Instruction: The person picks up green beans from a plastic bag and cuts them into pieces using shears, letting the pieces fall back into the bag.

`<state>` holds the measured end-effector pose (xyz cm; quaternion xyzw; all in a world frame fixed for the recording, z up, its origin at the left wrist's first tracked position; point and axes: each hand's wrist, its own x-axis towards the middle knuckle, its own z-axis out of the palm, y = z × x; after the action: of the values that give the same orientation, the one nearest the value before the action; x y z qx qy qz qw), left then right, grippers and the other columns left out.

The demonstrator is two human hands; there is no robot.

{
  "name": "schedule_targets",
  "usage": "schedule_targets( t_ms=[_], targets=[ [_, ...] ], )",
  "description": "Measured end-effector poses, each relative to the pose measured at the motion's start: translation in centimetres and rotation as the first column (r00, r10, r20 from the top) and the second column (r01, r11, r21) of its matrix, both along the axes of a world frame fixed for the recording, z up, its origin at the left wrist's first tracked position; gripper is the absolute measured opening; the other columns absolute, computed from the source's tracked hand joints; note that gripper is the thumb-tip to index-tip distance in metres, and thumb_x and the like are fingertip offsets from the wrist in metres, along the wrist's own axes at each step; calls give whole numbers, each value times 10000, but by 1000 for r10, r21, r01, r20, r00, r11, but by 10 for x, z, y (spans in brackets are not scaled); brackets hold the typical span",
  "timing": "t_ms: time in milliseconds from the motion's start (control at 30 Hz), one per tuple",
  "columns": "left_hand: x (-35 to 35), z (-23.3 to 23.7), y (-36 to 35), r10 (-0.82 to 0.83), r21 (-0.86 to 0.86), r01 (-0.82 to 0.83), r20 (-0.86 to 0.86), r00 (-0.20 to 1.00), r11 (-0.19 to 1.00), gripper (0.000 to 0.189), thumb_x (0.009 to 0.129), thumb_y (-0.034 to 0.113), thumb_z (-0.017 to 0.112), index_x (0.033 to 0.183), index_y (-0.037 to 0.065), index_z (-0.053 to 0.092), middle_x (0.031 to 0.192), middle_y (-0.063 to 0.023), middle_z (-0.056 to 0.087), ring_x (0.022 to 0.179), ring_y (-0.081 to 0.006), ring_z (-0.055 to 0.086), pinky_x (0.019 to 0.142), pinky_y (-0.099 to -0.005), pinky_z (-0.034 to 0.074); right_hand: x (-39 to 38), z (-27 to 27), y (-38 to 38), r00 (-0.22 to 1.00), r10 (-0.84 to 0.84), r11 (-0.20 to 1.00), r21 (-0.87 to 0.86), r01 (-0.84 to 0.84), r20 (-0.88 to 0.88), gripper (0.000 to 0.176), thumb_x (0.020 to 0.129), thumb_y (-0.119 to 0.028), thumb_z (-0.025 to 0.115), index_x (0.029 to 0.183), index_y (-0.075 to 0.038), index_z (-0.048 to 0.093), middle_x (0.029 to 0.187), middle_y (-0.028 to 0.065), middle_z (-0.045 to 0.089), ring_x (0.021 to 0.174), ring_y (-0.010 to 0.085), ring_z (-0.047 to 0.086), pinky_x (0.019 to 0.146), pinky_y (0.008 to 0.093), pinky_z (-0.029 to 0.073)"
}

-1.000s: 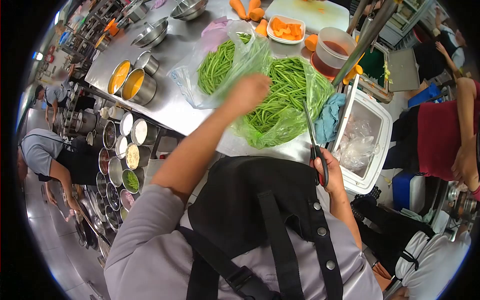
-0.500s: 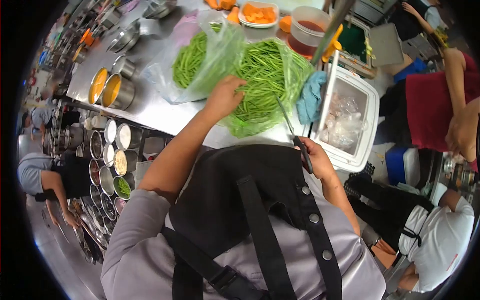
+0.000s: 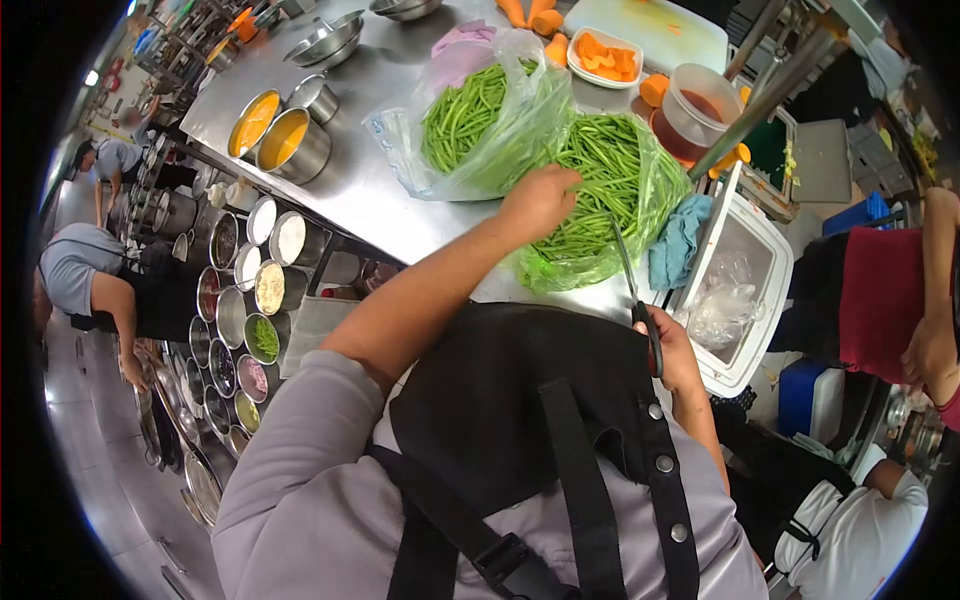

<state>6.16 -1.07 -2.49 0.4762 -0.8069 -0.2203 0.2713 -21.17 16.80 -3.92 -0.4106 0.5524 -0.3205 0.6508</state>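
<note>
Long green beans [image 3: 602, 185] fill an opened clear plastic bag [image 3: 660, 165] on the steel table. My left hand [image 3: 542, 203] lies at the left edge of this pile, its fingers curled in against the beans; the fingertips are partly hidden. In my right hand [image 3: 677, 352], close to my apron, are black-handled scissors [image 3: 627, 262]. Their blades point away from me, over the near right side of the beans. To the left of the pile, a second clear bag [image 3: 540, 95] holds more green beans [image 3: 462, 120].
Steel pots [image 3: 300, 150] of orange liquid stand left on the table [image 3: 375, 65]. Behind are a tub of cut orange pieces [image 3: 605, 60] and a cutting board [image 3: 655, 30]. A blue cloth [image 3: 680, 245] and white cooler [image 3: 765, 280] sit right. Co-workers are on both sides.
The view has shifted, so the table and beans appear farther right. My left hand remains at the beans with its fingers more curled. The scissors stay in my right hand.
</note>
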Motion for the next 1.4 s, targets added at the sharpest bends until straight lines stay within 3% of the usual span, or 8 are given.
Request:
schedule_targets(
  t_ms=[200,300,467,533,867,1067,1200,1400],
  targets=[
    [-1,51,-18,157,361,-65,-230,960,930,273,918,145,648,1177,59,651,956,-58,685,802,-139,643,673,-275,557,-11,-3,5,1000,-1,1000,-3,1,3,466,925,-271,712,1271,10,573,726,-75,523,608,17,425,529,196,331],
    [10,19,-32,121,205,-79,-200,972,976,240,919,135,642,1141,43,654,951,-47,672,778,-125,624,661,-265,547,-10,8,3,999,1,999,33,-2,43,473,924,-297,712,1263,4,578,686,-82,502,563,23,415,498,199,317],
    [5,-1,2,73,258,-58,-50,996,964,347,834,160,731,1148,50,631,1033,-116,646,889,-213,633,749,-340,538,-9,13,3,999,-9,1000,0,9,45,467,933,-293,700,1271,2,567,662,-75,512,527,26,423,473,201,324],
    [3,0,32,9,44,-23,292,956,999,519,768,172,778,1232,68,572,1129,-163,584,1055,-323,588,903,-407,491,-8,17,3,999,-4,1000,1,4,36,465,937,-288,696,1275,2,563,659,-71,518,518,26,428,466,203,328],
    [23,24,13,12,189,-41,155,988,981,528,770,180,771,1239,54,564,1162,-170,568,1073,-361,573,947,-414,468,-8,-9,7,1000,21,995,-94,-21,0,454,947,-245,686,1287,20,545,708,-69,559,593,13,467,522,182,355],
    [-32,-5,-10,-214,-117,228,123,969,967,532,776,186,758,1249,34,568,1171,-178,581,1077,-351,580,925,-409,490,-5,58,-21,980,32,966,-260,21,197,863,811,-552,750,1418,-26,435,844,33,582,694,113,569,588,244,467],
    [-53,3,6,-60,-142,157,524,850,977,561,733,156,746,1253,47,566,1159,-191,588,1124,-385,546,916,-422,504,4,97,-37,961,-36,851,-497,173,273,978,770,-543,789,1489,-57,339,922,55,571,764,136,579,615,270,488],
    [-47,5,-15,-74,51,55,588,806,997,468,724,164,709,1160,41,594,1115,-192,624,1090,-373,585,873,-447,523,1,37,-16,991,-120,958,-266,102,-51,567,875,-212,769,1327,13,512,722,-78,498,615,23,430,544,192,353]
  ],
)
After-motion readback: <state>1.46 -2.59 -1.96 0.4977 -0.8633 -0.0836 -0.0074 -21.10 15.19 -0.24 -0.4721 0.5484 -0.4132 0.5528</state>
